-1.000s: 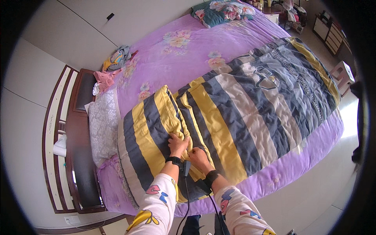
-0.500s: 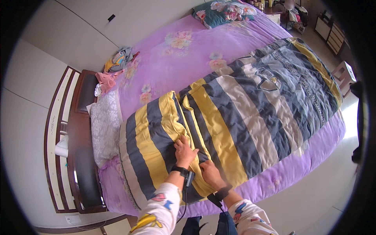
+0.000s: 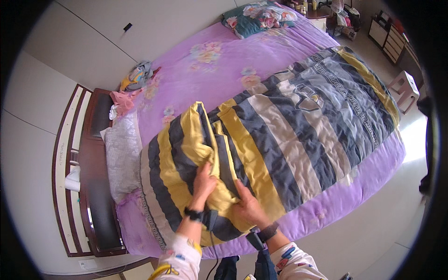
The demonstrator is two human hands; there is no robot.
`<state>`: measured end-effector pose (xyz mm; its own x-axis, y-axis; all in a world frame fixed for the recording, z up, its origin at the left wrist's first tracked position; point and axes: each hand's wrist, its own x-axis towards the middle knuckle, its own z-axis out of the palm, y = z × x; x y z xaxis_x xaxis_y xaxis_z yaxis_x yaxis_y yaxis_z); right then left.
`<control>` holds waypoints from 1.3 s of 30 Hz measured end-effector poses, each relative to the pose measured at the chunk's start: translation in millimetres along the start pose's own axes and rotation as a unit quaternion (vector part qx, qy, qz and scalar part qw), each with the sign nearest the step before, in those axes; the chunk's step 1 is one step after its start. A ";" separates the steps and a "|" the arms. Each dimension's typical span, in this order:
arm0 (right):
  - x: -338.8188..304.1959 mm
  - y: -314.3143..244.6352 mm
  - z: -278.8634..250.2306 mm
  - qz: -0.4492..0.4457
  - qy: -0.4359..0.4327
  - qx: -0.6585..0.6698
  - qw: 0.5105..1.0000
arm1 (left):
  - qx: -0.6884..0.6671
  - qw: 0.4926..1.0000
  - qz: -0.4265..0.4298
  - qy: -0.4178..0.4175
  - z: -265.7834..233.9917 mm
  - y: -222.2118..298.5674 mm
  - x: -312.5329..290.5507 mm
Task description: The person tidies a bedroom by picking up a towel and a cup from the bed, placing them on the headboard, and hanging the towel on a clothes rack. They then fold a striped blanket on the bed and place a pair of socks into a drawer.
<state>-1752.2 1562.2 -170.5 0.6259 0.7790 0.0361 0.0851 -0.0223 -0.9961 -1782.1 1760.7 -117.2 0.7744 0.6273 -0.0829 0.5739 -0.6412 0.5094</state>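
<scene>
A striped quilt in yellow, dark grey and beige lies folded along the near side of the bed. My left hand is closed on a yellow fold of it, which is lifted and bunched between my two hands. Just to the right, my right hand grips the same bunched cloth near the quilt's front edge, thumb on top. Its fingertips are hidden in the fabric. Both wrists wear dark bands, and a cable hangs from the left one.
The bed has a purple floral sheet. A pale lace-patterned pillow lies by the dark headboard, with rumpled clothes beyond. A floral pillow is at the far end. A plastic stool stands at right.
My left hand has drawn back slightly left, raising and crumpling the yellow fold. My right hand has closed on the cloth beside it. The view has shifted a little.
</scene>
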 end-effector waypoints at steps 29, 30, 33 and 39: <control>-65.1 12.4 -135.7 0.174 0.063 -0.392 0.901 | 0.080 0.989 0.057 -0.114 92.0 1.2 -15.8; -71.0 15.6 -161.0 0.143 0.107 -0.412 0.893 | 0.077 0.992 0.032 -0.098 95.2 6.1 -15.3; -73.4 14.7 -239.5 0.151 0.108 -0.468 0.864 | 0.124 0.988 0.079 -0.044 104.1 42.0 -3.1; -69.9 43.2 -404.4 0.178 0.070 -0.529 0.827 | 0.063 0.971 0.230 -0.020 209.7 195.2 18.3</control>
<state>-1478.8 1253.4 -183.6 0.8343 0.5268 -0.1624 0.4602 -0.8277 -0.3211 -1600.1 1554.3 -198.9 0.9650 0.2447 0.0939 0.1901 -0.9002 0.3919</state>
